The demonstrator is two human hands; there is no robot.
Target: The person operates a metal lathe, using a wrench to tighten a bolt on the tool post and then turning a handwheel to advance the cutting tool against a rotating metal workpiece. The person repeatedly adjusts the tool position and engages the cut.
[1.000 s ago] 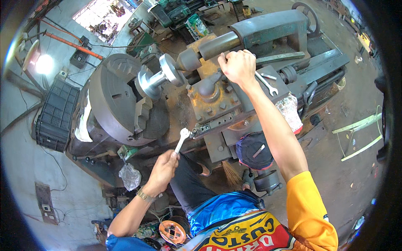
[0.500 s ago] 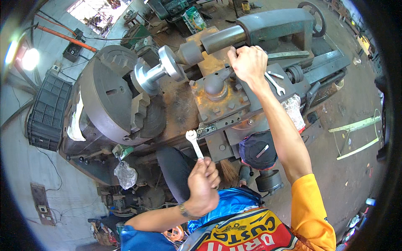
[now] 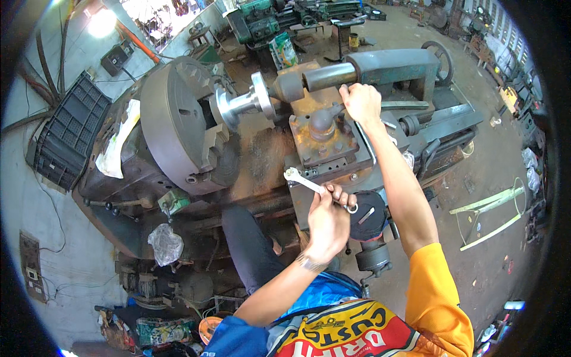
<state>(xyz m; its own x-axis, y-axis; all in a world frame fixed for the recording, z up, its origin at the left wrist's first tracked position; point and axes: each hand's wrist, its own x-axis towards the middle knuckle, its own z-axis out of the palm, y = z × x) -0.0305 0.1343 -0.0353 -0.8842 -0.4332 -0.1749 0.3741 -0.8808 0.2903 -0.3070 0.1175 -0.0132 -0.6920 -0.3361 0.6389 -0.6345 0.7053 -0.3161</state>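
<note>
My left hand point(image 3: 329, 223) is closed around a combination wrench point(image 3: 308, 182). The wrench's open jaw points left, by the front edge of the tool post, and its ring end shows past my fingers. My right hand point(image 3: 361, 106) is closed at the end of the handle of the tool post's rounded hub point(image 3: 322, 125); my fingers hide the handle's tip. The square tool post point(image 3: 309, 152) sits on the lathe's slide. Left of it, a shiny spool-shaped metal workpiece point(image 3: 241, 107) is held between the large chuck point(image 3: 169, 128) and the tailstock point(image 3: 333, 77).
A dark round cap-like thing point(image 3: 367, 217) is below the slide. A plastic bag point(image 3: 166, 244) hangs at the lathe's front, near control levers point(image 3: 110, 205). A black crate point(image 3: 68, 134) leans by the left wall. The tailstock handwheel point(image 3: 437, 59) is at far right.
My left hand has moved right and up, turning the wrench from nearly upright to a slant across the slide's front. My right hand stays at the handle. The whole view has shifted.
</note>
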